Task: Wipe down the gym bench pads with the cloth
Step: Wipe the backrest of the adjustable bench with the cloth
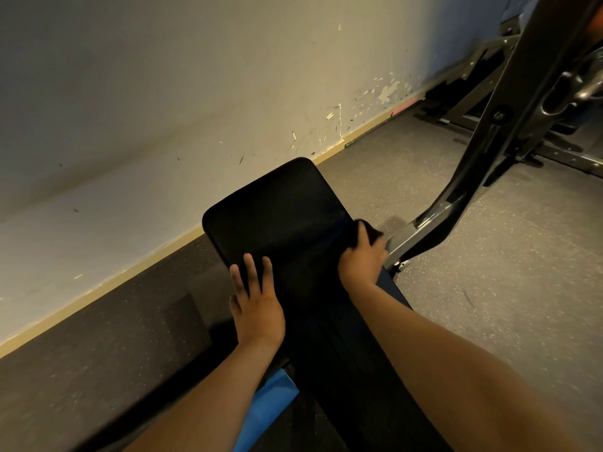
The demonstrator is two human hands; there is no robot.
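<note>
A black gym bench pad (277,216) runs from the lower middle up toward the wall. My left hand (256,300) lies flat on the pad's left edge with its fingers straight. At the pad's right edge my right hand (362,257) grips a dark cloth (370,234), which is bunched against the side of the pad. Most of the cloth is hidden under my fingers.
A metal rack upright and its base (483,151) stand to the right of the bench on the speckled rubber floor (489,272). A scuffed cream wall (163,109) lies close behind the pad. A blue part (270,399) shows under the bench.
</note>
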